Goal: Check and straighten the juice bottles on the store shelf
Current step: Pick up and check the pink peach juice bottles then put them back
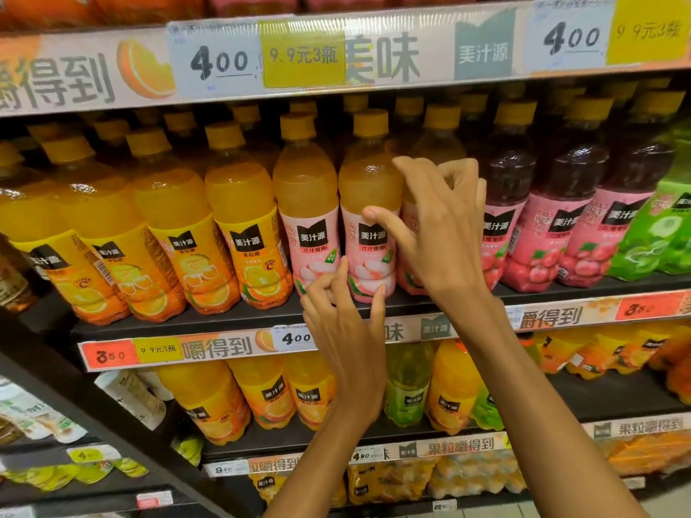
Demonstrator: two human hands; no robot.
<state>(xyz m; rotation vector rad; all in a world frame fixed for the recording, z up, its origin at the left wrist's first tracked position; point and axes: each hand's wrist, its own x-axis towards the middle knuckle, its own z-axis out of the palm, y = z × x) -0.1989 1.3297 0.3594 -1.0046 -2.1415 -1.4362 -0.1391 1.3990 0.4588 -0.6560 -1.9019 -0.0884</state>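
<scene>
While my right hand (441,233) pinches the peach juice bottle (368,181) at label and shoulder and my left hand (344,323) pinches its base at the shelf (224,321) front, a hard twist could tip it against the neighbouring bottle (304,188).

This is a shop: shelves (209,323) fill the frame with rows of juice bottles (239,203), and handwritten price tags (220,65) run along their front edges.

"400" handwritten on white paper price tag (218,63); "9.9元3瓶" printed on yellow paper tag (303,54); "美汁源" printed on pink-labelled plastic juice bottle (373,235); "350" on red paper tag (108,355).
</scene>
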